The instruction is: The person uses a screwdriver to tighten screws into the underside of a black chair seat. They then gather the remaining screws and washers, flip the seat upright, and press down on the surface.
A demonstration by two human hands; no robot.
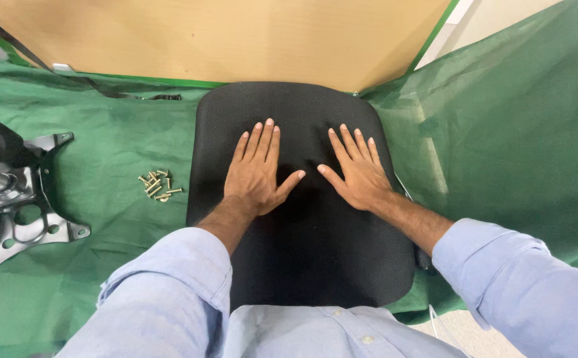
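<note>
A black mesh chair seat cushion (302, 252) lies flat on a green cloth in front of me. My left hand (257, 171) rests palm down on its upper middle, fingers straight and slightly apart. My right hand (357, 172) lies flat beside it, also palm down, thumb pointing toward the left hand. Neither hand holds anything. Light blue shirt sleeves cover both forearms.
A small heap of brass-coloured screws (157, 185) lies on the green cloth (116, 139) left of the cushion. A grey metal chair mechanism plate (20, 212) with a black part sits at the far left. A wooden board (223, 36) lies beyond the cushion.
</note>
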